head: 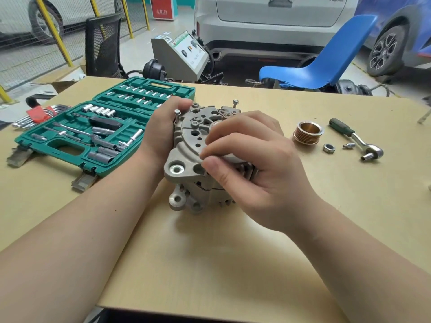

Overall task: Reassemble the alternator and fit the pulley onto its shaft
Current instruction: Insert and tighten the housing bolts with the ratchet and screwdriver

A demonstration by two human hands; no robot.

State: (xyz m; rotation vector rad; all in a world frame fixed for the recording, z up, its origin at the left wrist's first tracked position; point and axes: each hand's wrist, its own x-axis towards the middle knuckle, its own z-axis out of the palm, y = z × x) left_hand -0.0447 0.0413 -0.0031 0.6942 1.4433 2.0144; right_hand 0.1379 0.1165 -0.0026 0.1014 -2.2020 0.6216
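My left grip [163,129] is curled round the far left edge of the alternator [193,159], fingers wrapped over its rim beside a standing bolt [177,112]; my right grip [251,164] is curled over the top and right side of the housing, fingertips [210,151] bent down onto the flat plate, thumb lying against the casting just below; whether those fingertips pinch some small part I cannot tell, since they blur. The alternator sits on the worktop [210,264] at its middle, plate side up and tilted toward me, its two mounting ears [176,170] facing me; a second bolt [235,102] stands at its far edge. The pulley [307,132] lies apart to the right, open bore up, not on the shaft; just beside it lies a nut [328,148], then a small bit [348,145], then the ratchet [356,138] with its green handle pointing away from me. To the left the green socket case [98,127] lies open, sockets and bits in their slots; past it, at the worktop's left edge, lies a set of hex keys [39,113] in a red holder. Beyond the worktop stand a blue chair [326,64], a black mesh chair [102,45] and parked cars [275,24].
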